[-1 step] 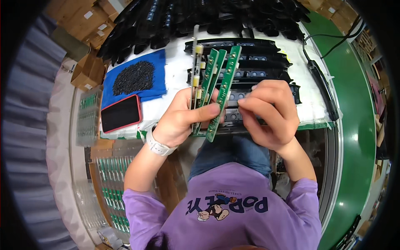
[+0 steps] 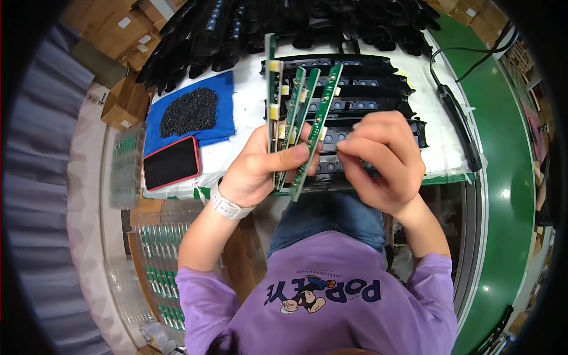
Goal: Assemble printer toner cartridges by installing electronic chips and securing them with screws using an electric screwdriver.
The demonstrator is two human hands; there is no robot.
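Observation:
My left hand (image 2: 260, 163) is closed around several narrow green circuit boards (image 2: 319, 121), fanned out upright, its thumb pressed across the nearest one. Small white and yellow parts show along the boards' edges. Just right of them, my right hand (image 2: 384, 160) has its thumb and fingertips drawn together in a pinch. Whatever lies between those fingertips, if anything, is too small to make out. Behind the hands, several long black plastic housings (image 2: 355, 105) with rows of round lenses lie across the white-covered table (image 2: 248, 65).
On the left lies a blue cloth (image 2: 222, 94) with a heap of small black pieces (image 2: 189, 112), and a red-edged phone (image 2: 173, 164). A black corded tool (image 2: 458, 127) rests at the right. More black parts (image 2: 284, 23) crowd the far side; trays of boards (image 2: 163, 272) stand lower left.
The fanned boards have turned slightly in my left hand, the leftmost one shifting a little left. My right hand has hardly moved.

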